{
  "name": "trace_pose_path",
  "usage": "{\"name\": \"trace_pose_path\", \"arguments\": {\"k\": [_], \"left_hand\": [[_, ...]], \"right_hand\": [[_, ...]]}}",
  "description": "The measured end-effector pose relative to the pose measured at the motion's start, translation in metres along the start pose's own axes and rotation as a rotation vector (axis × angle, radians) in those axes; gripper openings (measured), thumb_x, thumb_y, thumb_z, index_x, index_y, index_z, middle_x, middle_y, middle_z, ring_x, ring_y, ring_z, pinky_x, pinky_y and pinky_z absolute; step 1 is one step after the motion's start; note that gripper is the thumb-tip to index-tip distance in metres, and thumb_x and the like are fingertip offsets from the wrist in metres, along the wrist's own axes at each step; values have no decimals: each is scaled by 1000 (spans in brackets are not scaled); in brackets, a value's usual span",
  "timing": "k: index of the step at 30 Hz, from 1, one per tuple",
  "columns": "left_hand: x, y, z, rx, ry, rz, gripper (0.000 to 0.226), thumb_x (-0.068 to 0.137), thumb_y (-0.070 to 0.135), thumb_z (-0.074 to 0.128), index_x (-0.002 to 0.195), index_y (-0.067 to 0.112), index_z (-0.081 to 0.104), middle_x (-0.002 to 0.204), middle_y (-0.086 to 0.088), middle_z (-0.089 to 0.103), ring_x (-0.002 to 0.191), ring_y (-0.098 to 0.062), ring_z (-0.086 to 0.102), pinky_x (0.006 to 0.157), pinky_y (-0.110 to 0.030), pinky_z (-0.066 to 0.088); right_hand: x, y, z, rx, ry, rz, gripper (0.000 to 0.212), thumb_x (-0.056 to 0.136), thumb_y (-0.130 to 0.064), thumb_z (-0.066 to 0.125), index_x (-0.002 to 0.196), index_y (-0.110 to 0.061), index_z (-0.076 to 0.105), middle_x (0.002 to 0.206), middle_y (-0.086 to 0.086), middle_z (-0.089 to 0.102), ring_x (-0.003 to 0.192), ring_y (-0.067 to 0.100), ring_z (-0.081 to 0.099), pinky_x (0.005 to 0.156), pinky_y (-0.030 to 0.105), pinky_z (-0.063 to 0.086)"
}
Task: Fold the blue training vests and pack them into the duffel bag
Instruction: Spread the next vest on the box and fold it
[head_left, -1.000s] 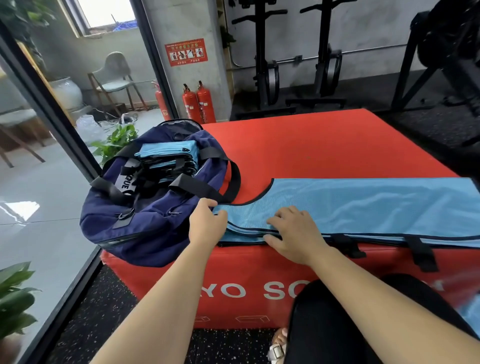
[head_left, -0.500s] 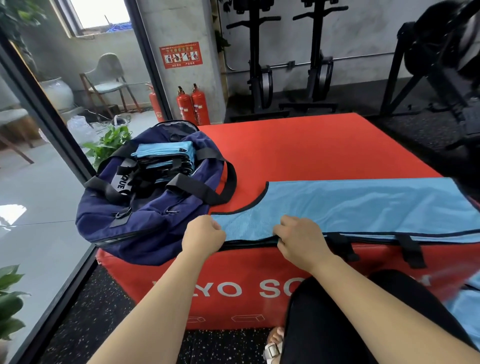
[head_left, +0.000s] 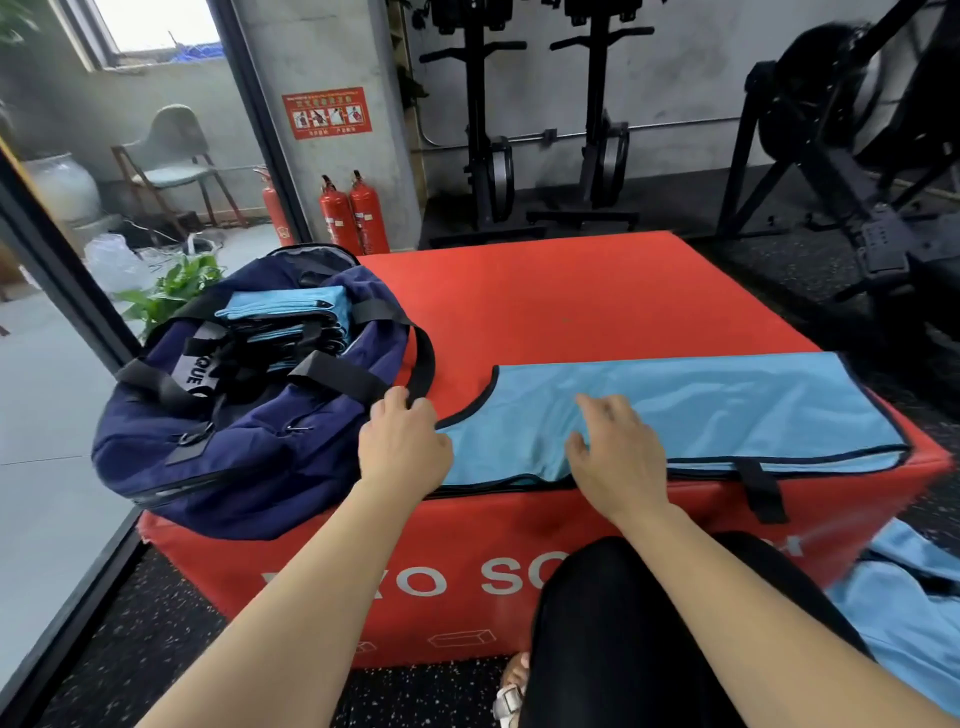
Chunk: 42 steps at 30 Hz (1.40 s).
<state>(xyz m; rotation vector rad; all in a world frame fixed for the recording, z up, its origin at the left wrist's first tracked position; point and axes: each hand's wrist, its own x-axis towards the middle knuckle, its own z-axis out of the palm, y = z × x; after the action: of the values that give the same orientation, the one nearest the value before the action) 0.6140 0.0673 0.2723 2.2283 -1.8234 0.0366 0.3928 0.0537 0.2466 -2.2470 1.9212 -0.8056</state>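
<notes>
A light blue training vest (head_left: 701, 410) with dark trim lies flat along the near edge of the red padded box (head_left: 571, 306). My left hand (head_left: 402, 447) has curled fingers over the vest's left end, right beside the bag's black strap. My right hand (head_left: 613, 452) rests on the vest near its front edge, fingers stretched forward on the cloth. The navy duffel bag (head_left: 249, 447) sits open on the box's left end, with several folded blue vests (head_left: 291, 312) stacked inside.
More blue vest cloth (head_left: 909, 597) lies low at the right beside my knee. Red fire extinguishers (head_left: 353, 213) and a pillar stand behind the box, a potted plant (head_left: 171, 291) at the left by a glass wall, and black gym machines (head_left: 857, 171) at the back.
Both hands moved forward from the box's front edge onto the vest. My right hand's fingers went from curled at the edge to stretched out on the cloth.
</notes>
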Motion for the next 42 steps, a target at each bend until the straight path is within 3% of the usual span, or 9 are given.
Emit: {"name": "trace_pose_path", "arguments": {"k": [2, 4, 8, 18, 24, 27, 30, 35, 42], "left_hand": [[7, 18, 12, -113, -65, 163, 36, 95, 22, 47, 129, 16, 56, 137, -6, 44, 128, -30, 42, 98, -38, 39], [11, 38, 28, -112, -248, 289, 44, 103, 29, 35, 146, 21, 40, 157, -7, 26, 147, -25, 20, 116, -39, 19], [13, 51, 55, 0, -457, 314, 54, 105, 44, 17, 156, 30, 4, 164, 1, -4, 150, -19, -11, 120, -45, -5], [9, 43, 65, 125, -437, 315, 79, 87, 75, 11, 154, 37, -6, 163, 5, -14, 148, -14, -19, 120, -45, -9], [20, 74, 48, 104, -329, 318, 91, 82, 82, 8, 156, 29, 9, 164, 0, -4, 150, -14, -10, 120, -43, -7], [28, 109, 48, 48, -346, 424, 79, 92, 72, 22, 156, 29, 6, 164, -2, -7, 150, -16, -10, 120, -38, -7], [34, 125, 59, 48, -432, 432, 89, 83, 81, 29, 155, 38, -2, 163, 0, -13, 149, -18, -16, 120, -49, -9], [44, 96, 80, 202, -402, 344, 120, 49, 104, 5, 151, 43, -13, 162, 3, -18, 148, -19, -22, 117, -56, -11], [51, 78, 67, 105, -409, 275, 115, 57, 97, 0, 154, 37, -6, 162, 4, -15, 148, -12, -19, 117, -53, -12]], "right_hand": [[5, 21, -2, -139, -95, 162, 61, 99, -41, 40, 151, -14, 24, 148, 17, 32, 134, 34, 35, 105, 43, 30], [5, 43, -1, -229, -306, 261, 76, 98, -59, 27, 156, -18, -1, 160, 20, 4, 148, 35, 7, 116, 48, 10], [-4, 71, 2, -287, -460, 253, 79, 92, -72, 16, 155, -28, -6, 161, 15, -14, 148, 32, -14, 118, 52, -2], [-12, 79, -1, -277, -448, 219, 77, 94, -69, 13, 156, -27, -7, 161, 15, -17, 148, 31, -18, 117, 54, -6], [7, 85, -26, -172, -363, 239, 78, 94, -69, 14, 156, -24, 0, 162, 15, -10, 149, 33, -12, 118, 54, -4], [29, 99, -31, -219, -368, 259, 80, 92, -72, 15, 156, -27, -1, 162, 12, -10, 148, 34, -13, 116, 58, -7], [34, 130, -32, -285, -446, 306, 85, 86, -81, 14, 155, -34, -6, 162, 8, -16, 147, 34, -18, 112, 64, -8], [16, 166, -31, -351, -460, 301, 91, 78, -88, 8, 153, -39, -10, 161, 5, -21, 146, 35, -21, 111, 67, -5], [24, 158, -39, -361, -532, 313, 91, 80, -86, 9, 153, -36, -12, 160, 7, -22, 146, 36, -21, 111, 66, -8]]}}
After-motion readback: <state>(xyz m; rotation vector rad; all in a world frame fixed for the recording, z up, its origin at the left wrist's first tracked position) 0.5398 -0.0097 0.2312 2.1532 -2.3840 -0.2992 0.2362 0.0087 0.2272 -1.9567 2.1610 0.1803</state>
